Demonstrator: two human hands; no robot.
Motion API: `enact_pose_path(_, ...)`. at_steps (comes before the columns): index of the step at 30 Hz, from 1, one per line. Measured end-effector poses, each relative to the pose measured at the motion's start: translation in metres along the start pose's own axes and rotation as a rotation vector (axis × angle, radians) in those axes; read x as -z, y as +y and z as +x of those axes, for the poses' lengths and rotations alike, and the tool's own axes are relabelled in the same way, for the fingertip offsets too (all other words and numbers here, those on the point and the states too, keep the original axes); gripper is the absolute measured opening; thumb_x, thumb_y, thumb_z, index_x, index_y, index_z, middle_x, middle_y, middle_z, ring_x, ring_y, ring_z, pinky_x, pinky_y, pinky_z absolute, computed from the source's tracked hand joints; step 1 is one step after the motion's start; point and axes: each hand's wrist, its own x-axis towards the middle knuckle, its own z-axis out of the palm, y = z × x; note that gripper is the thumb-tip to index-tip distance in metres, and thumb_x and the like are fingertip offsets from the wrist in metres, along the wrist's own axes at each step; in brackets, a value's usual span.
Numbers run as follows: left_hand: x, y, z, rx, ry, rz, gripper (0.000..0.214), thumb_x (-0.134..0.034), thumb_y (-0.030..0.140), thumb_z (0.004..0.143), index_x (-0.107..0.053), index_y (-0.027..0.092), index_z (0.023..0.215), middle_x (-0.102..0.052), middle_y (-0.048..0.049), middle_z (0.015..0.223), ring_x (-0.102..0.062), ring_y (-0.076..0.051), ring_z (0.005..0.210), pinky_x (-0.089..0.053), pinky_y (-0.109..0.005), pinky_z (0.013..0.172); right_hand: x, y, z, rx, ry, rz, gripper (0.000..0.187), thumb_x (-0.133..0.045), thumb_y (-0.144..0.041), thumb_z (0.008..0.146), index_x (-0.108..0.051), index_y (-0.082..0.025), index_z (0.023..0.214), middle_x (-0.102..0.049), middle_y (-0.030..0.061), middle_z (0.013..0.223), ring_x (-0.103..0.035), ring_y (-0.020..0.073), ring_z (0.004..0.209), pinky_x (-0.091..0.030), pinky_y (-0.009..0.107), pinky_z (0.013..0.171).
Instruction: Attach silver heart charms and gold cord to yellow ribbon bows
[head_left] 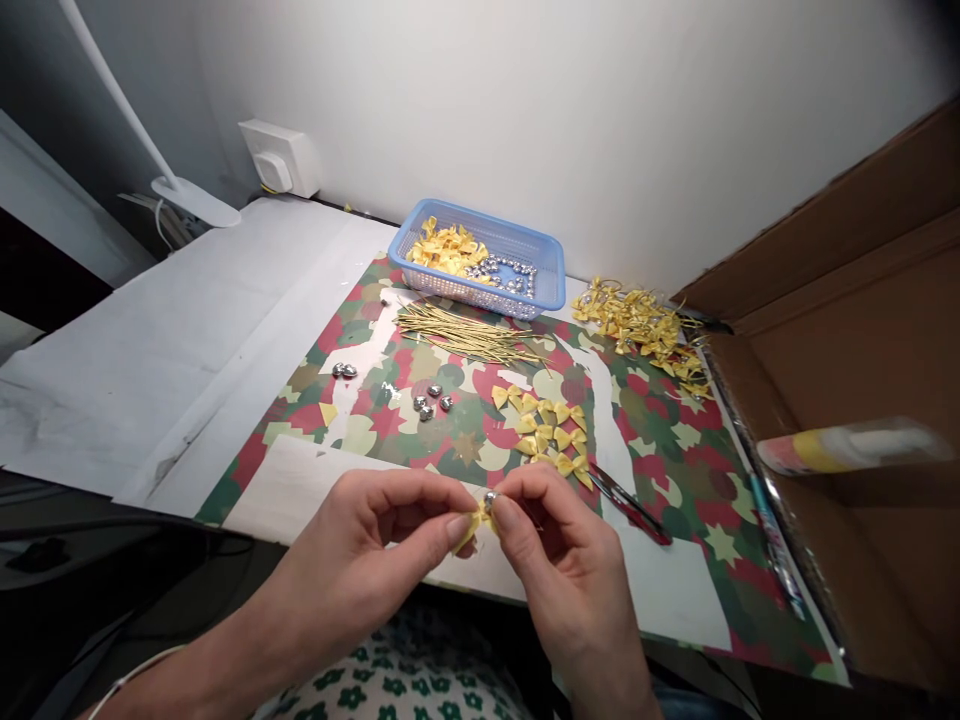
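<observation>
Near the table's front edge, my left hand [405, 540] pinches a small yellow ribbon bow [466, 532] between thumb and forefinger. Right against it, my right hand [562, 560] pinches a silver bell-like bead [490, 500], which touches the bow's middle. Fingertips hide part of both. Beyond my hands lie rows of yellow bows [551, 425] on the patterned mat. A pair of scissors or snips [630, 503] with dark red handles rests beside them. Several loose silver beads [431, 402] sit in the mat's middle, and a few more beads [343, 370] lie to the left.
A blue basket [551, 262] at the back holds yellow bows and silver beads. Gold twist ties [469, 333] lie before it. Finished-looking bows with ties [637, 325] are heaped back right. A cardboard box [847, 400], glue bottle [847, 447] and pen [776, 545] are at right.
</observation>
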Motion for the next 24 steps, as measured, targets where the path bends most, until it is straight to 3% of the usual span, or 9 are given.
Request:
enact_pose_path(4, 0.002, 0.002, 0.001, 0.039, -0.051, -0.068, 0.008, -0.08, 0.023, 0.09, -0.087, 0.023, 0.087, -0.082, -0.0012, 0.079, -0.073, -0.016, 0.075, -0.062, -0.022, 0.073, -0.004, 0.001, -0.002, 0.207, 0.095, -0.095, 0.012, -0.063, -0.015, 0.101, -0.066, -0.023, 0.094, -0.06, -0.0021, 0.083, -0.059, 0.0111, 0.07, -0.05, 0.021, 0.06)
enact_pose_path(7, 0.005, 0.002, 0.001, 0.037, -0.051, -0.111, 0.007, -0.081, 0.026, 0.092, -0.086, 0.023, 0.089, -0.084, -0.0012, 0.084, -0.076, -0.016, 0.08, -0.062, -0.021, 0.079, -0.006, 0.005, -0.009, 0.492, 0.167, -0.273, 0.027, -0.064, 0.001, 0.095, -0.069, -0.022, 0.109, -0.066, 0.0015, 0.096, -0.066, 0.0124, 0.081, -0.058, 0.022, 0.073)
enact_pose_path(9, 0.007, 0.0, 0.001, 0.019, -0.03, -0.118, 0.006, -0.082, 0.027, 0.092, -0.086, 0.024, 0.09, -0.085, -0.0016, 0.088, -0.077, -0.017, 0.084, -0.062, -0.021, 0.08, -0.005, 0.008, -0.017, 0.623, 0.166, -0.363, 0.032, -0.066, 0.003, 0.093, -0.07, -0.019, 0.117, -0.067, 0.0037, 0.1, -0.069, 0.0134, 0.085, -0.06, 0.022, 0.079)
enact_pose_path(11, 0.008, -0.003, 0.0, -0.021, 0.003, -0.114, 0.005, -0.082, 0.027, 0.092, -0.086, 0.024, 0.091, -0.085, -0.0017, 0.09, -0.078, -0.018, 0.086, -0.063, -0.021, 0.081, -0.001, 0.008, -0.024, 0.65, 0.15, -0.362, 0.026, -0.069, -0.003, 0.096, -0.07, -0.017, 0.118, -0.067, 0.0038, 0.099, -0.069, 0.0131, 0.083, -0.06, 0.022, 0.079)
enact_pose_path(15, 0.008, -0.006, -0.004, -0.107, 0.026, -0.078, 0.006, -0.08, 0.026, 0.094, -0.087, 0.026, 0.094, -0.084, -0.0018, 0.092, -0.077, -0.018, 0.086, -0.062, -0.021, 0.081, 0.012, 0.006, -0.023, 0.486, 0.201, -0.226, 0.018, -0.067, -0.017, 0.102, -0.073, -0.022, 0.118, -0.066, 0.0034, 0.102, -0.067, 0.0142, 0.086, -0.058, 0.023, 0.076)
enact_pose_path(18, 0.008, -0.007, -0.006, -0.133, -0.005, -0.037, 0.01, -0.076, 0.026, 0.097, -0.086, 0.027, 0.098, -0.082, -0.0015, 0.09, -0.074, -0.017, 0.082, -0.06, -0.019, 0.075, 0.017, 0.007, -0.008, 0.246, 0.183, -0.028, 0.019, -0.059, -0.026, 0.108, -0.075, -0.029, 0.118, -0.065, 0.0029, 0.11, -0.064, 0.0116, 0.079, -0.056, 0.024, 0.072)
enact_pose_path(22, 0.009, -0.006, -0.008, -0.125, -0.017, -0.031, 0.01, -0.075, 0.028, 0.099, -0.085, 0.027, 0.098, -0.08, -0.0008, 0.091, -0.071, -0.014, 0.079, -0.057, -0.017, 0.071, 0.012, 0.01, 0.01, -0.117, -0.205, 0.3, 0.031, -0.056, -0.048, 0.109, -0.076, -0.026, 0.115, -0.065, 0.0039, 0.109, -0.062, 0.0071, 0.064, -0.055, 0.024, 0.064)
enact_pose_path(24, 0.008, -0.006, -0.008, -0.103, -0.009, -0.057, 0.007, -0.079, 0.029, 0.095, -0.085, 0.026, 0.095, -0.08, -0.0002, 0.091, -0.071, -0.014, 0.079, -0.057, -0.016, 0.071, 0.007, 0.009, 0.012, -0.216, -0.349, 0.387, 0.039, -0.06, -0.056, 0.105, -0.076, -0.021, 0.11, -0.063, 0.0035, 0.102, -0.062, 0.0068, 0.06, -0.055, 0.024, 0.062)
